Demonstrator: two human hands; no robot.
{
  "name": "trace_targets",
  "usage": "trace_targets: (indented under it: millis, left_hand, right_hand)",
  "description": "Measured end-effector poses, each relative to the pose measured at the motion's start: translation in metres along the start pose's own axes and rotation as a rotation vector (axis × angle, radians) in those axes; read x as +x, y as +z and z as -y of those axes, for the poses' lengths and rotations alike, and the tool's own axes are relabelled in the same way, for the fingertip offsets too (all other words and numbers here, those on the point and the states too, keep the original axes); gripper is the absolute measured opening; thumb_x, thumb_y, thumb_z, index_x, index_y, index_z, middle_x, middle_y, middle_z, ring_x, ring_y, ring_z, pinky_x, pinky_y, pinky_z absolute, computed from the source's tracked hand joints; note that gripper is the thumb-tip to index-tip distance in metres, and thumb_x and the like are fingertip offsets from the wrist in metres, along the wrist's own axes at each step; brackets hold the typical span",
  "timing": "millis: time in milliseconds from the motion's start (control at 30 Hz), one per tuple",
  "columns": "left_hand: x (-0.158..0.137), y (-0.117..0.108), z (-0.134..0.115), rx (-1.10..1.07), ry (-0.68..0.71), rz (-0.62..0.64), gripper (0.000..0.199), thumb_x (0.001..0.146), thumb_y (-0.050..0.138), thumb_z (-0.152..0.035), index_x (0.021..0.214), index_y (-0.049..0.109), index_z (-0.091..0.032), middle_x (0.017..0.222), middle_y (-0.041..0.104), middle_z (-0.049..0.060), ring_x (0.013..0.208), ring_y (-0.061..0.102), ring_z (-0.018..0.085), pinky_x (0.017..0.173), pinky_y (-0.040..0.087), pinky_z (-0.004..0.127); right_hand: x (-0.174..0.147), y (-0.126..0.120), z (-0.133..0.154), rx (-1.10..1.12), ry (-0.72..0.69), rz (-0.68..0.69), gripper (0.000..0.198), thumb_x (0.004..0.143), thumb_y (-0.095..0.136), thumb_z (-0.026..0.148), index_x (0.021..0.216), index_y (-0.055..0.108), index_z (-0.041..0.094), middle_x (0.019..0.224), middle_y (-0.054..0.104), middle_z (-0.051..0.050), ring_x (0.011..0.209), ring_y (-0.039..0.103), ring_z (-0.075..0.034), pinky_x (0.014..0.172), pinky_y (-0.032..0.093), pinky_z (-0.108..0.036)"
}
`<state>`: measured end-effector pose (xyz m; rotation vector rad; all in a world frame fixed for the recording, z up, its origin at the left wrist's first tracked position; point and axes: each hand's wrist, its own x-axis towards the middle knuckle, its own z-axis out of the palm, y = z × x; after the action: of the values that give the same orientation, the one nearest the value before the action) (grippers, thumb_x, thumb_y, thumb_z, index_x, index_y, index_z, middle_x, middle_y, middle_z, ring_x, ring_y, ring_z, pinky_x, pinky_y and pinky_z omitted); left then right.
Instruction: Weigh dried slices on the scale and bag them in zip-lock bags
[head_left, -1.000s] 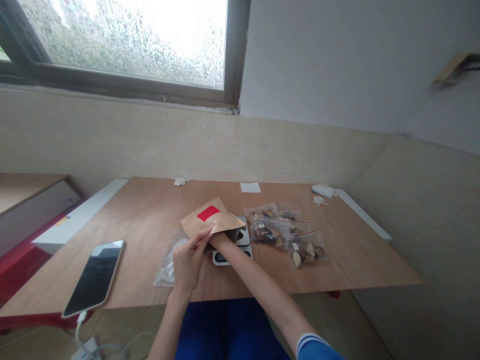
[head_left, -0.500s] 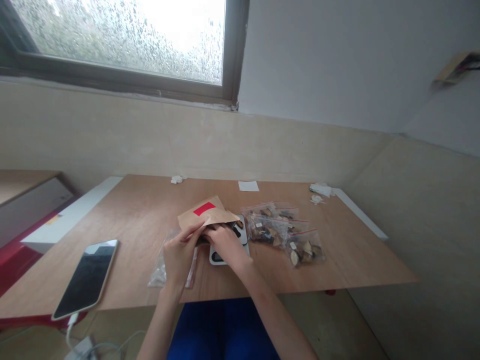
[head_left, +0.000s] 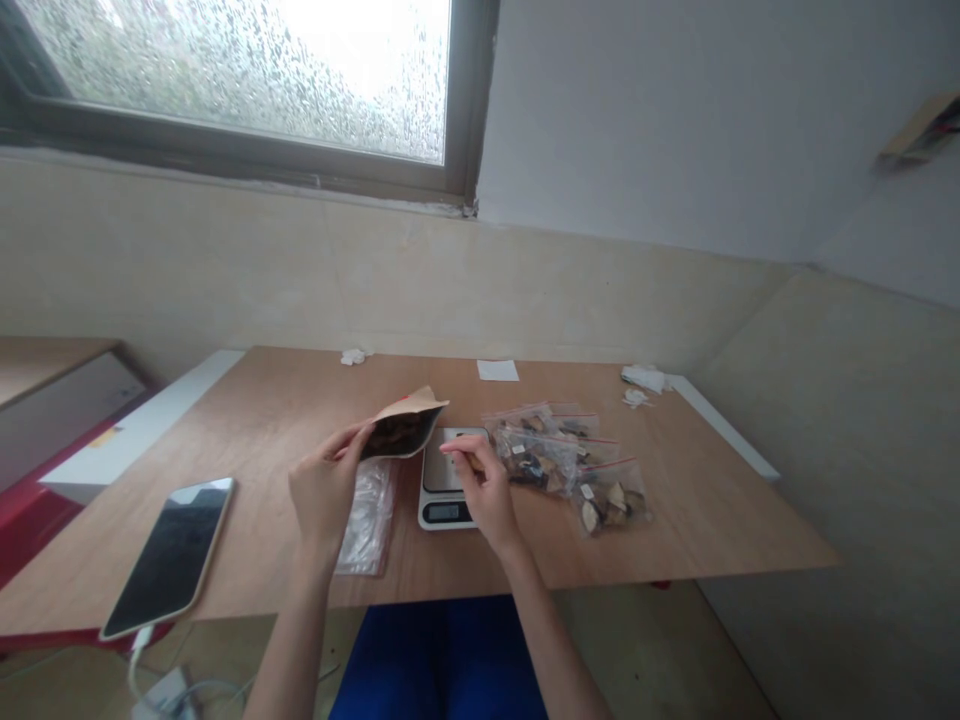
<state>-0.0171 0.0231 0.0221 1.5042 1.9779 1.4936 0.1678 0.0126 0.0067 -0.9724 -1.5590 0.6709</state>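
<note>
My left hand is closed on the edge of a brown kraft paper pouch, its dark mouth tipped toward me and to the right. Brown contents show dimly inside. Over a small white kitchen scale, my right hand has its fingers drawn together. A bit of brown shows by those fingers, too small to name, and the hand hides part of the weighing plate. Beneath the pouch and beside the scale lie clear plastic zip bags.
Right of the scale lie several clear zip bags of dried brown-and-cream pieces. A smartphone with a charging cable rests at the left. Along the back are a white paper and crumpled tissues.
My right hand has come out of the pouch and moved right over the scale. The pouch has tilted so its mouth faces me, and the scale's display is now uncovered.
</note>
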Motion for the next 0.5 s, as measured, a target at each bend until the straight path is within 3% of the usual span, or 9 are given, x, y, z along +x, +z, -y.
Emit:
trace_targets:
  millis: [67, 167, 300, 500]
  left_hand:
    - [0.009, -0.005, 0.003, 0.005, -0.028, -0.084, 0.035, 0.074, 0.054, -0.052, 0.084, 0.072, -0.023, 0.079, 0.073, 0.002, 0.082, 0.066, 0.023, 0.068, 0.047, 0.026]
    - [0.016, -0.012, 0.007, 0.003, -0.072, -0.150, 0.037, 0.072, 0.055, -0.052, 0.084, 0.071, -0.021, 0.078, 0.072, 0.004, 0.084, 0.066, 0.023, 0.072, 0.047, 0.028]
    - [0.014, -0.016, 0.009, -0.017, -0.081, -0.179, 0.037, 0.072, 0.056, -0.051, 0.084, 0.071, -0.020, 0.079, 0.072, 0.004, 0.084, 0.066, 0.023, 0.072, 0.048, 0.028]
    - [0.009, -0.019, 0.008, -0.038, -0.094, -0.150, 0.033, 0.071, 0.058, -0.048, 0.082, 0.071, -0.020, 0.080, 0.072, 0.003, 0.085, 0.065, 0.022, 0.069, 0.048, 0.026]
  right_hand:
    - [-0.005, -0.002, -0.018, 0.089, 0.147, -0.014, 0.022, 0.089, 0.044, 0.035, 0.090, 0.061, 0.021, 0.089, 0.062, -0.004, 0.080, 0.059, -0.015, 0.074, 0.049, -0.027]
    - [-0.008, 0.003, -0.047, 0.138, 0.265, 0.083, 0.024, 0.086, 0.046, 0.039, 0.086, 0.060, 0.020, 0.084, 0.064, -0.004, 0.075, 0.061, -0.015, 0.069, 0.049, -0.026]
    - [-0.002, 0.016, -0.070, 0.040, 0.243, 0.179, 0.020, 0.086, 0.045, 0.032, 0.088, 0.060, 0.018, 0.089, 0.064, -0.005, 0.085, 0.060, -0.016, 0.077, 0.048, -0.028]
    - [0.008, 0.021, -0.079, -0.247, 0.215, 0.223, 0.021, 0.081, 0.045, 0.015, 0.099, 0.056, 0.014, 0.097, 0.060, -0.010, 0.096, 0.057, -0.018, 0.088, 0.043, -0.035]
